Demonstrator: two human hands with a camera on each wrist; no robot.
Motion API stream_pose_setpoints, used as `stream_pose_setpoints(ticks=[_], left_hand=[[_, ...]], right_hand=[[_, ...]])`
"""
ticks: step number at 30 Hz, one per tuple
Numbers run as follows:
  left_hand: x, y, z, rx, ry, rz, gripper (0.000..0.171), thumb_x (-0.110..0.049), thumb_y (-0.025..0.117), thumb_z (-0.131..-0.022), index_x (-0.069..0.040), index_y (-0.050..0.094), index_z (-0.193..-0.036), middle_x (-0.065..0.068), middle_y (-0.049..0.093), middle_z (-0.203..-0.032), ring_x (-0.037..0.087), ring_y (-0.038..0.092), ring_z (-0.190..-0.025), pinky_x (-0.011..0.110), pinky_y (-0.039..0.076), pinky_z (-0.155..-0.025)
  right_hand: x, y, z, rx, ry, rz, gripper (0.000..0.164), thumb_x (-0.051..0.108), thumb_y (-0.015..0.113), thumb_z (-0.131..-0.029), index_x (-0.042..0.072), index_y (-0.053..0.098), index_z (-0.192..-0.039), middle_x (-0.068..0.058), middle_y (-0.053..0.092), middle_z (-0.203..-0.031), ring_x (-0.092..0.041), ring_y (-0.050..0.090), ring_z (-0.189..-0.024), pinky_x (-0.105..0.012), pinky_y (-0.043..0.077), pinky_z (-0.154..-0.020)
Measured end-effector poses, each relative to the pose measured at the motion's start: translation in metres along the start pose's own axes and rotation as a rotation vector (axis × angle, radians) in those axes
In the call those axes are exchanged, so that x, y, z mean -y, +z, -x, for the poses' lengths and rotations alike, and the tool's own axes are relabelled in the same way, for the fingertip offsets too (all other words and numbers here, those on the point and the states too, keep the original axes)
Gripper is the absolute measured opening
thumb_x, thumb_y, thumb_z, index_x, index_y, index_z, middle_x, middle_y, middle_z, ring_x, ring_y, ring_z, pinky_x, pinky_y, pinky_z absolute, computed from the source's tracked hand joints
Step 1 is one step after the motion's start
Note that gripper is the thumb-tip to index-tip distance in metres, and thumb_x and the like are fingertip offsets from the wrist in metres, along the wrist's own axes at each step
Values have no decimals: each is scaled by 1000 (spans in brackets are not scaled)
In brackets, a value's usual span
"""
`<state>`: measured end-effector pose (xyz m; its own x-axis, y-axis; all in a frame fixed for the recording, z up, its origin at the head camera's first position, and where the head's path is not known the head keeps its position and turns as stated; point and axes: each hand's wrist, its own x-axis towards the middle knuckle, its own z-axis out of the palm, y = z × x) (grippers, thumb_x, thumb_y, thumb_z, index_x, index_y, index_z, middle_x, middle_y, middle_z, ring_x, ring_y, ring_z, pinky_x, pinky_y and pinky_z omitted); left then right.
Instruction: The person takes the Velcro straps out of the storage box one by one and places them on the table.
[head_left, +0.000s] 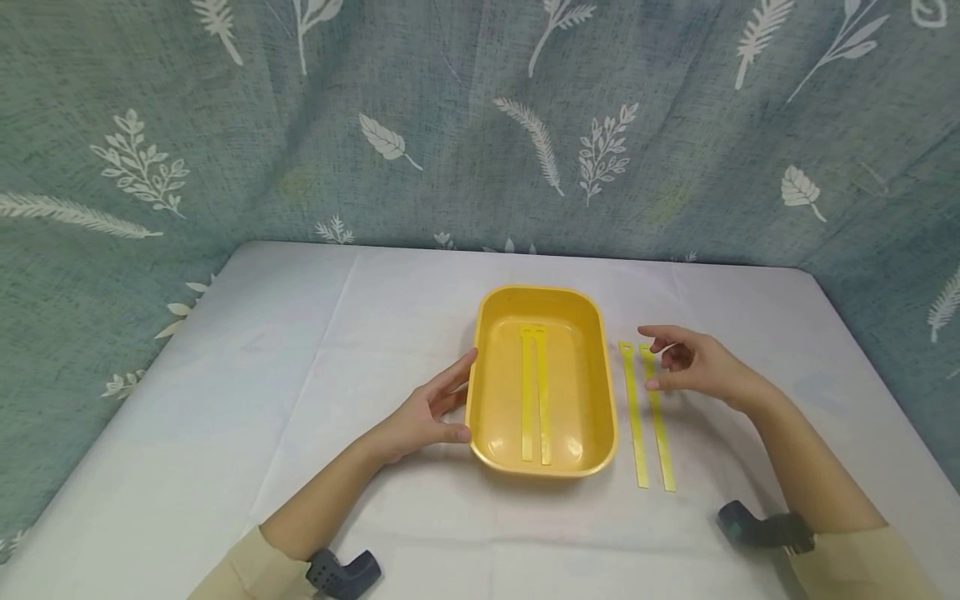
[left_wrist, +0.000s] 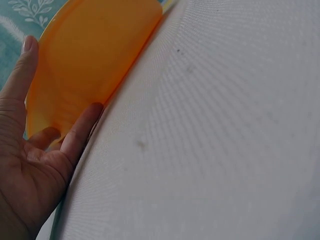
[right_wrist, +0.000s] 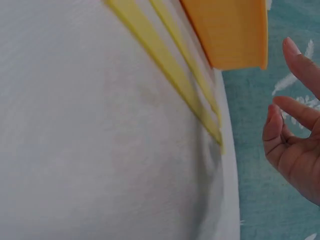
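Observation:
A yellow-orange rectangular plastic tray [head_left: 576, 392] stands on the white-covered table. Two thin, flat yellow strips [head_left: 527, 400], each with a small hole at its far end, lie side by side inside it. My left hand [head_left: 416, 421] touches the tray's left wall, fingers and thumb spread; in the left wrist view, fingertips rest low against the wall. To the right of the tray lie two more yellow strips [head_left: 635, 425], roughly parallel. Over their far ends hovers my right hand [head_left: 705, 364], its fingers loosely bent and holding nothing; the right wrist view shows it apart from the strips [right_wrist: 165, 67].
White cloth covers the table [head_left: 375, 333]. Behind it hangs a blue-green curtain [head_left: 450, 125] with white leaf prints, also falling at both sides. Each forearm wears a dark wrist device, the left one [head_left: 343, 575] and the right one [head_left: 765, 529].

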<state>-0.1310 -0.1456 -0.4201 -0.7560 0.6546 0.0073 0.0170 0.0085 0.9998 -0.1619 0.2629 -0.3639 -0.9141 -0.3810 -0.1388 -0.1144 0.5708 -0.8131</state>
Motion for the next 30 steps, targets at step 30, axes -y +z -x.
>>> stream_pose_setpoints(ticks=[30], left_hand=[[0, 0, 0, 5, 1, 3, 109, -36, 80, -72, -22, 10, -154, 6, 11, -159, 31, 21, -142, 33, 31, -110]], right_hand=[[63, -13, -39, 156, -111, -83, 65, 11, 77, -79, 3, 46, -136, -13, 51, -105, -19, 52, -90, -22, 52, -76]])
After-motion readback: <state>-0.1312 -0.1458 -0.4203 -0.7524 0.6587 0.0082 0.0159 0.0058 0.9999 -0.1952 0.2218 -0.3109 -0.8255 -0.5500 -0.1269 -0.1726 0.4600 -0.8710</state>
